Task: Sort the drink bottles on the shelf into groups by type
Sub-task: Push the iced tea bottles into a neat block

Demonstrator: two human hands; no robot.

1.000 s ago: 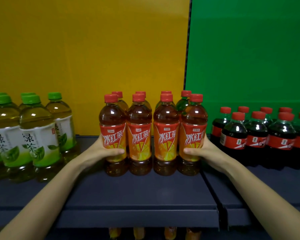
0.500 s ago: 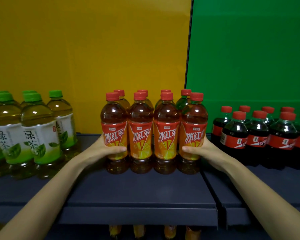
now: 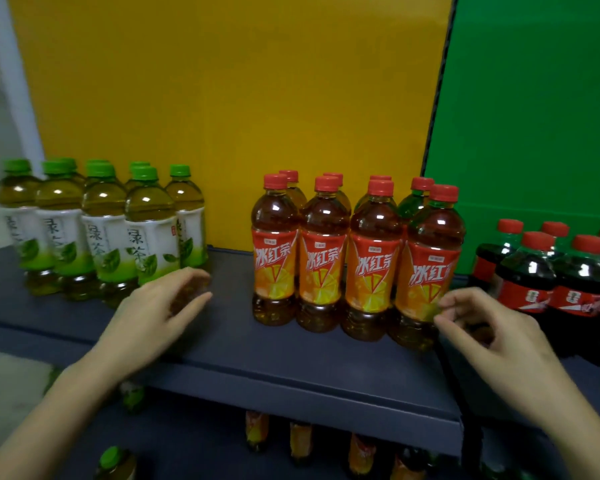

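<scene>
Three groups stand on the dark shelf (image 3: 291, 355). Green tea bottles (image 3: 104, 230) with green caps are at the left. Iced red tea bottles (image 3: 357, 258) with red caps and orange labels fill the middle. Dark cola bottles (image 3: 548, 271) with red caps are at the right. My left hand (image 3: 160, 313) hovers over the shelf between the green tea and the red tea, fingers loosely curled, holding nothing. My right hand (image 3: 489, 327) is just right of the front-right red tea bottle, fingers loosely curled and empty, fingertips close to its label.
A yellow back panel (image 3: 239, 98) stands behind the left and middle groups, a green panel (image 3: 534, 116) behind the cola. A lower shelf holds more bottles (image 3: 302, 441), partly hidden under the shelf's front edge.
Both hands have let go of the red tea group and drawn back. The left hand moved left toward the green tea. The view shifted left and tilted.
</scene>
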